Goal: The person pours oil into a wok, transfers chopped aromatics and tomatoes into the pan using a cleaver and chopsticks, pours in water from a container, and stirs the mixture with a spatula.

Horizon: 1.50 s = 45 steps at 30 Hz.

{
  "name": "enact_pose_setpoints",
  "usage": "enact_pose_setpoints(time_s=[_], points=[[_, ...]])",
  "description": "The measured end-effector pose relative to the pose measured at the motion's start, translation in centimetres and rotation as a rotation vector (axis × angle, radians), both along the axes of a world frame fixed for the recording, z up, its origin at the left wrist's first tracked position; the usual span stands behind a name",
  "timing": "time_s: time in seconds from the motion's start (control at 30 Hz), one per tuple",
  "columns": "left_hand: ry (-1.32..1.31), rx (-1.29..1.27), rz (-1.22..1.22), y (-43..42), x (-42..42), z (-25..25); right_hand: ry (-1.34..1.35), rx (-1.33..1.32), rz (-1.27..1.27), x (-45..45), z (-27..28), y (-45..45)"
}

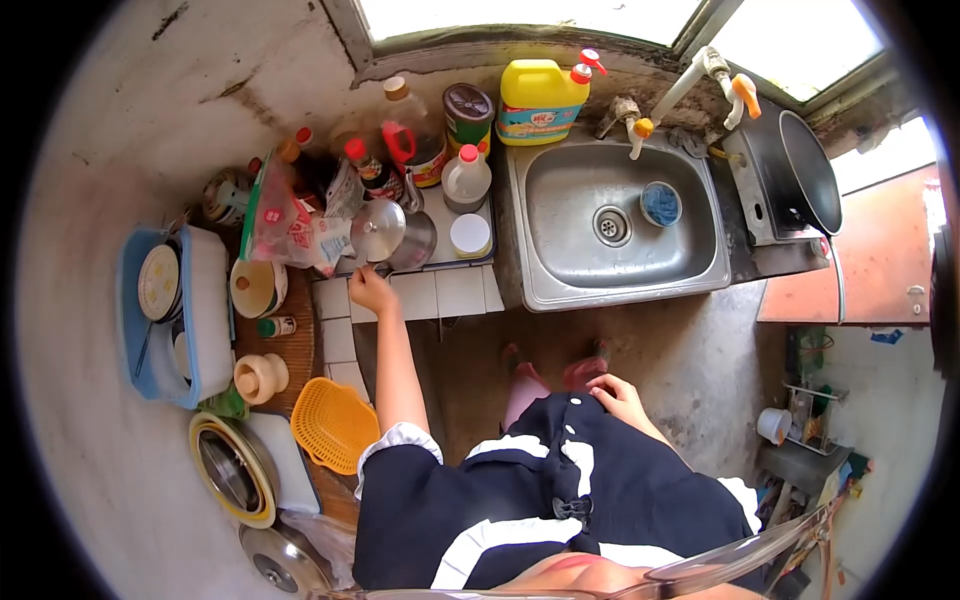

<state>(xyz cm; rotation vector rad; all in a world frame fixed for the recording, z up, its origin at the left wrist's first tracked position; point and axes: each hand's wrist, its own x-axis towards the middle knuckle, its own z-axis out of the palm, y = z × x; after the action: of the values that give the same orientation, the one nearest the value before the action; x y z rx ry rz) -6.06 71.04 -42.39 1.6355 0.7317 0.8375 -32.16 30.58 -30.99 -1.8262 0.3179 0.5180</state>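
My left hand (373, 289) reaches to the front edge of the tiled counter, its fingers closed at the near side of a steel pot (413, 243), where a small dark handle seems to be. The pot's round metal lid (378, 231) stands tilted beside its opening. Right of the pot is a white-lidded jar (470, 236); behind it stands a clear jug with a red cap (466, 180). My right hand (624, 402) hangs low by the front of the dark dress, fingers loosely stretched, holding nothing visible.
A steel sink (540, 262) holds a small cup with something blue (661, 204). Sauce bottles (374, 172) and a yellow detergent jug (541, 103) line the wall. At left are an orange basket (334, 425) and a blue dish tub (131, 300). A wok (810, 172) leans at right.
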Motion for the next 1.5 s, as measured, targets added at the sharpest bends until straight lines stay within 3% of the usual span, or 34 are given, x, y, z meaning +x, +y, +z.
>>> enact_pose_setpoints(time_s=[0.13, 0.3, 0.33, 0.37, 0.4, 0.47, 0.5, 0.57, 0.63, 0.73, 0.8, 0.83, 0.93, 1.0, 1.03, 1.07, 1.1, 1.13, 1.2, 1.23, 1.27, 1.3, 1.33, 1.4, 1.5], points=[[0.012, -0.053, -0.015, -0.3, 1.1, -0.3, 0.007, -0.038, -0.018, 0.6, 0.3, -0.1], [0.127, 0.217, -0.022, 0.9, 1.6, -2.6, -0.054, 0.014, -0.088, 0.6, -2.1, -1.2], [0.189, 0.377, -0.006, 1.2, 1.7, -3.2, -0.112, -0.001, -0.108, 0.8, -1.4, -1.1], [0.202, 0.232, -0.027, 1.5, 2.2, -4.1, -0.102, 0.005, -0.127, 1.0, -0.7, -1.4], [0.083, 0.375, -0.003, 0.9, 2.2, -3.7, -0.093, 0.014, -0.145, 1.0, 0.1, -2.0], [0.05, 0.399, -0.028, -0.3, 1.8, -1.9, -0.131, -0.042, -0.277, 0.6, 0.2, -4.3], [0.108, 0.391, -0.08, -0.1, 1.7, -2.2, -0.338, -0.202, -0.344, 0.5, 0.6, -5.8], [0.198, 0.398, -0.161, 1.9, 1.8, -3.3, -0.491, -0.514, -0.647, 0.4, 1.6, -10.2], [0.259, 0.378, -0.228, 2.1, 1.1, -3.3, -0.616, -0.648, -1.003, -0.8, 1.4, -16.6], [0.279, 0.386, -0.254, 0.5, -0.2, -1.4, -0.701, -0.892, -1.327, -4.8, 1.1, -29.1], [0.203, 0.509, -0.208, 0.2, -0.9, -0.7, -0.701, -1.07, -1.331, -6.4, 3.4, -35.9], [0.139, 0.602, -0.185, 2.7, -0.3, -2.8, -0.703, -1.116, -1.307, -6.6, 4.7, -38.9], [0.425, 0.566, 0.084, 0.9, -3.7, 2.1, -0.678, -1.255, -1.148, -6.4, 8.1, -47.8], [0.301, 0.686, 0.331, -4.6, -6.7, 6.7, -0.727, -0.975, -1.124, -5.1, 8.8, -54.3], [0.063, 0.615, 0.356, -7.8, -7.5, 8.1, -0.645, -0.77, -1.068, -4.9, 7.5, -58.7], [-0.115, 0.544, 0.263, -11.8, -8.5, 10.2, -0.531, -0.5, -0.984, -3.6, 9.1, -59.9], [-0.202, 0.217, 0.128, -18.1, -9.7, 13.2, -0.565, -0.453, -0.91, -2.7, 7.7, -61.8], [-0.198, 0.106, -0.035, -24.8, -11.0, 16.1, -0.599, -0.405, -0.827, -1.5, 6.5, -63.6], [-0.25, -0.241, -0.438, -35.6, -12.4, 18.0, -0.561, -0.373, -0.547, 0.3, 9.8, -62.5], [-0.139, -0.367, -0.545, -42.9, -13.3, 19.9, -0.478, -0.29, -0.401, 1.1, 12.4, -61.6], [-0.082, -0.417, -0.704, -49.5, -14.2, 20.8, -0.335, -0.107, -0.359, 1.1, 11.9, -62.0], [-0.031, -0.51, -0.855, -55.1, -15.2, 20.9, -0.375, 0.001, -0.322, 1.3, 11.1, -62.3], [0.14, -0.437, -0.962, -60.6, -16.6, 21.4, -0.291, 0.359, -0.369, 1.4, 11.0, -62.2], [0.267, -0.455, -1.255, -69.4, -18.6, 21.2, -0.193, 0.634, -0.327, 2.0, 10.1, -63.7], [0.41, -0.503, -1.526, -78.6, -19.8, 20.8, -0.078, 0.813, -0.305, 3.5, 10.2, -65.1]])
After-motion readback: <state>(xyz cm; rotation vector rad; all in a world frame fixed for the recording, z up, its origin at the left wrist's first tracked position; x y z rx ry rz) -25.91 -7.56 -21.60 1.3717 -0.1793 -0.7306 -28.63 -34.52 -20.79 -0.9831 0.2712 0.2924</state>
